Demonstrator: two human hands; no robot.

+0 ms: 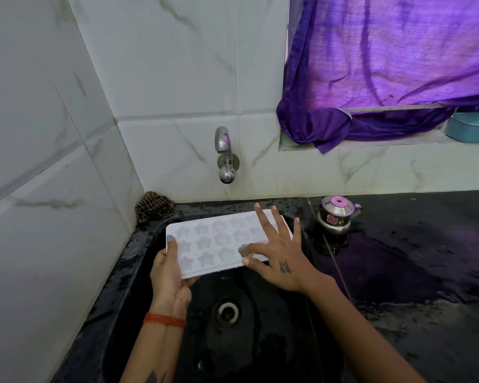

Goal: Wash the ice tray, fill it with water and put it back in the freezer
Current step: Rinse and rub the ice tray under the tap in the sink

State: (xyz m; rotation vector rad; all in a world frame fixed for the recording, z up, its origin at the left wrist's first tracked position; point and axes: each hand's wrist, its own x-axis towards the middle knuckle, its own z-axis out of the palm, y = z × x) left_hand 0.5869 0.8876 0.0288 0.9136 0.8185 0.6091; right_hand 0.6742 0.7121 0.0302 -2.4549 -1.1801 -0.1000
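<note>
A white ice tray [216, 241] with star and flower shaped cells is held level over the black sink [138, 261]. My left hand [169, 275] grips its near left end, thumb on top and fingers underneath. My right hand [277, 250] lies spread on the tray's right part, fingers straight, thumb touching a cell. The chrome tap [225, 156] on the tiled wall sits above the tray; no water runs from it. The drain [227, 312] shows below the tray.
A dark scrub pad [154, 207] sits in the sink's back left corner. A small steel kettle [336, 217] stands on the wet black counter [426, 258] to the right. A purple curtain [385, 64] hangs over a window ledge holding a teal tub [470, 127].
</note>
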